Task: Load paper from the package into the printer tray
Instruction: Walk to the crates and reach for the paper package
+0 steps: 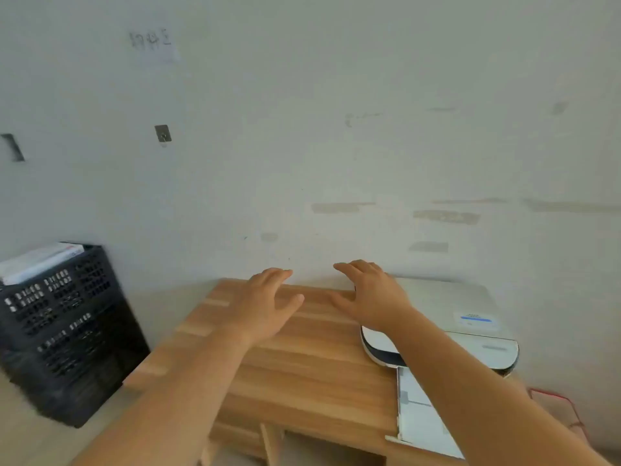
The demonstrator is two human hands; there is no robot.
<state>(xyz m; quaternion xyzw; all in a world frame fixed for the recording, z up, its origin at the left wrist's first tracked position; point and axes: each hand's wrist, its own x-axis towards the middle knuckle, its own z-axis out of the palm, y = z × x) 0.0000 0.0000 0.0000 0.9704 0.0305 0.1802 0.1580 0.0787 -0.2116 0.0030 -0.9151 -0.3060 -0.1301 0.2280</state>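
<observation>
A white printer (463, 307) sits on the right end of a wooden table (302, 358), against the wall. Its white tray (420, 418) sticks out from the front, pulled open over the table's edge. My left hand (265, 304) hovers above the tabletop with fingers spread and nothing in it. My right hand (369, 294) is spread too, at the printer's left rear corner, holding nothing. My right forearm crosses over the printer's front and part of the tray. No paper package shows on the table.
A black plastic crate (67, 331) stands on the floor to the left of the table, with white sheets or packs (37, 260) poking out of its top. A pale wall rises right behind the table. A red cord (564, 408) lies at the far right.
</observation>
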